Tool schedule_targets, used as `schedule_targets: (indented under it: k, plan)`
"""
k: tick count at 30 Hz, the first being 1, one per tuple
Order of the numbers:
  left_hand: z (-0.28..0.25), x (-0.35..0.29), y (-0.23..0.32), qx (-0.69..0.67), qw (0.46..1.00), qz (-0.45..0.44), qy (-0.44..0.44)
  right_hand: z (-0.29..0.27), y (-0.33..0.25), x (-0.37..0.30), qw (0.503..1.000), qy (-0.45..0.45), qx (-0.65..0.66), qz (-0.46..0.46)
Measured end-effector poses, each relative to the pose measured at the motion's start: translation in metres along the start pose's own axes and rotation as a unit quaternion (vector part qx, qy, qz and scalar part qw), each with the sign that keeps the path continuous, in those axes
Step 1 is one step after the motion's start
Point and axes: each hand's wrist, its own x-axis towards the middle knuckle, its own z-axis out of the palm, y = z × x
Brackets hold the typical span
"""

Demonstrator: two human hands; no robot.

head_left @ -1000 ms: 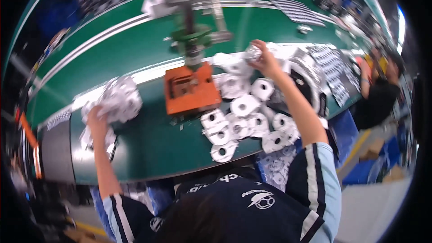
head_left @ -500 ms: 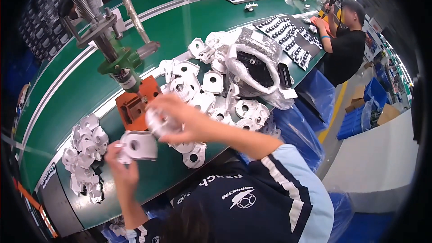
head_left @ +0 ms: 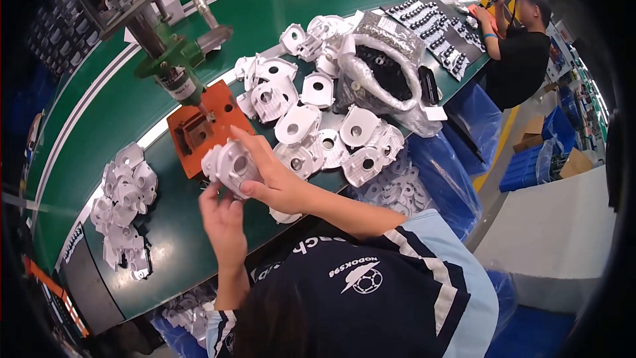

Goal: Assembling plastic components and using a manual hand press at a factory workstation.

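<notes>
Between my two hands, just in front of the orange fixture block (head_left: 227,118), are white plastic housings (head_left: 233,167) with a round hole. They look like two parts held against each other, though the joint is hard to see. My right hand (head_left: 275,182) is closed round the right side, thumb on the near face and fingers over the top. From below, my left hand (head_left: 224,224) pinches the lower left edge with its fingertips. Above the fixture stands a green hand press (head_left: 173,69), its ram tip over the block.
Loose white housings (head_left: 293,123) cover the bench right of the fixture; a smaller heap (head_left: 126,202) lies left. Behind the right pile sits a clear plastic bag (head_left: 391,33) of black parts. Blue lined bins (head_left: 442,176) stand by the bench edge. A co-worker (head_left: 520,53) is at far right.
My left hand has moved right and up, bringing its housing to the one in my right hand. The two were apart before and now touch. The view has shifted slightly.
</notes>
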Motion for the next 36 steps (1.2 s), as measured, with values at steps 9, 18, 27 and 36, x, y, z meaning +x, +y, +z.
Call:
schedule_targets:
  k: [9,18,27,36]
  plan:
    - [-0.038,0.040,0.032,0.435,0.893,0.108,0.038,-0.155,0.015,0.010,0.889,0.226,-0.397,0.034]
    - [-0.058,0.115,0.007,0.724,0.602,0.323,-0.093,-0.269,0.036,-0.017,0.760,0.144,-0.569,0.278]
    - [-0.060,0.127,-0.003,0.668,0.682,0.280,-0.100,-0.270,0.042,-0.024,0.787,0.146,-0.574,0.171]
    - [-0.073,0.127,-0.022,0.671,0.662,0.324,-0.083,-0.276,0.033,-0.024,0.808,0.095,-0.556,0.172]
